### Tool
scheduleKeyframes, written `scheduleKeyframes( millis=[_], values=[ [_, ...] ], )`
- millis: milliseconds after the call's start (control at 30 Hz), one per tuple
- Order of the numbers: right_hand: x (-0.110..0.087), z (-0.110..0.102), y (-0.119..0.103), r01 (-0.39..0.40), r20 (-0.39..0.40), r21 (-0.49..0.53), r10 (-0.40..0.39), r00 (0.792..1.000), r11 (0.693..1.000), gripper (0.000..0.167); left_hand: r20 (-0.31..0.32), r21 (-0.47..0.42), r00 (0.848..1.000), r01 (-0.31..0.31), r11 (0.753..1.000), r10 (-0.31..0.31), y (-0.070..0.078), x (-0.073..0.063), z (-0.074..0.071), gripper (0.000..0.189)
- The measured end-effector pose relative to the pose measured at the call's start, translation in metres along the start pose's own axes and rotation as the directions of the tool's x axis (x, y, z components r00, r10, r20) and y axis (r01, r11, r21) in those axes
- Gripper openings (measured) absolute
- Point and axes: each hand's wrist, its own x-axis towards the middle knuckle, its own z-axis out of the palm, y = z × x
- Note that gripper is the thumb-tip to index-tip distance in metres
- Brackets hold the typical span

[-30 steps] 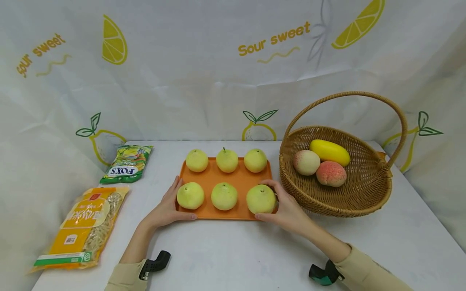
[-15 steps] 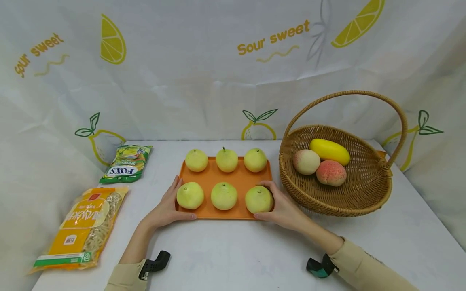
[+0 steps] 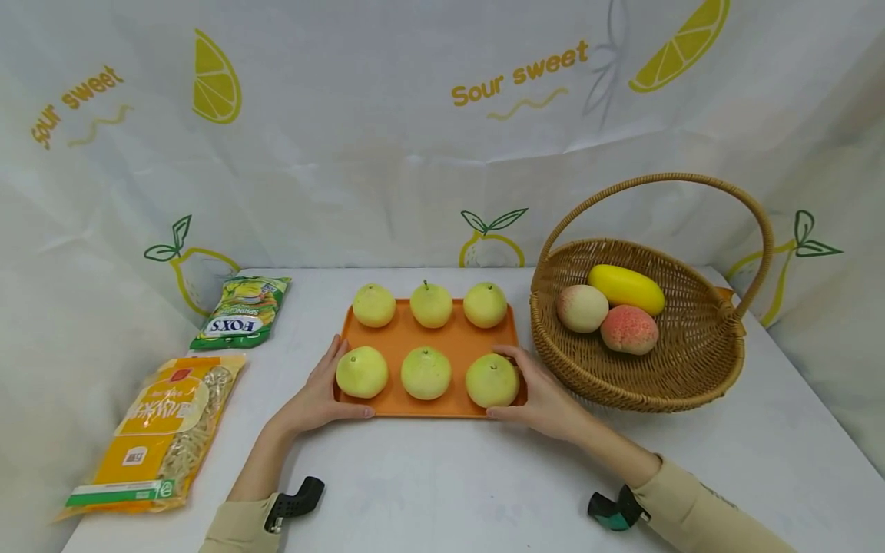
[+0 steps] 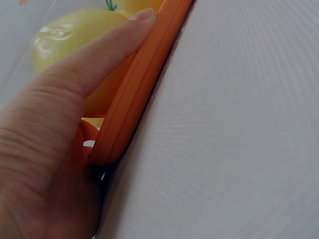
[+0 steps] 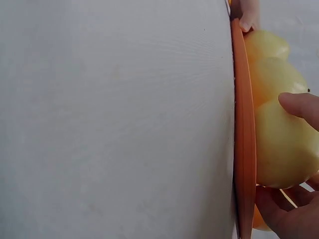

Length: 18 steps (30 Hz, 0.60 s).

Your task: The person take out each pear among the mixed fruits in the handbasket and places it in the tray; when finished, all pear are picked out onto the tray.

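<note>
On the orange tray (image 3: 415, 338), yellow-green round pears stand in two rows. My left hand (image 3: 314, 395) grips the tray's near left corner, thumb along the front edge and fingers along the left side. In the left wrist view, the thumb (image 4: 94, 62) lies against the tray rim (image 4: 132, 94). My right hand (image 3: 542, 395) is curled around the near right pear (image 3: 492, 380), its thumb in front and fingers behind. In the right wrist view, the thumb (image 5: 301, 105) overlaps that pear (image 5: 284, 144), while other fingers are low beside the tray; firm contact is unclear.
Right of the tray stands a wicker basket (image 3: 664, 388) with a tall handle, holding two peaches (image 3: 629, 330) and a yellow oblong fruit (image 3: 625, 289). On the left lie a green Fox's bag (image 3: 242, 311) and a yellow pack (image 3: 155, 434) of dried food. A printed cloth hangs behind.
The near right pear has shifted slightly left on the tray. My right hand moved left with it, then slightly back right. The left hand stays on the tray corner.
</note>
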Motion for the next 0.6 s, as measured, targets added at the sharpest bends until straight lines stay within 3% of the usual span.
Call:
scheduleKeyframes(
  millis=[400,600],
  values=[
    [0.0014,-0.0002,0.0018,0.033,0.006,0.0,-0.033,0.999,0.999,0.083,-0.005,0.003,1.0,0.001,1.0,-0.001,-0.0019,0.0016,0.0,0.127],
    [0.0012,0.002,-0.0003,0.055,-0.015,-0.05,-0.056,0.998,0.997,0.084,-0.007,0.006,1.0,0.0,1.0,0.0,-0.0025,0.0023,0.0003,0.127]
  ],
)
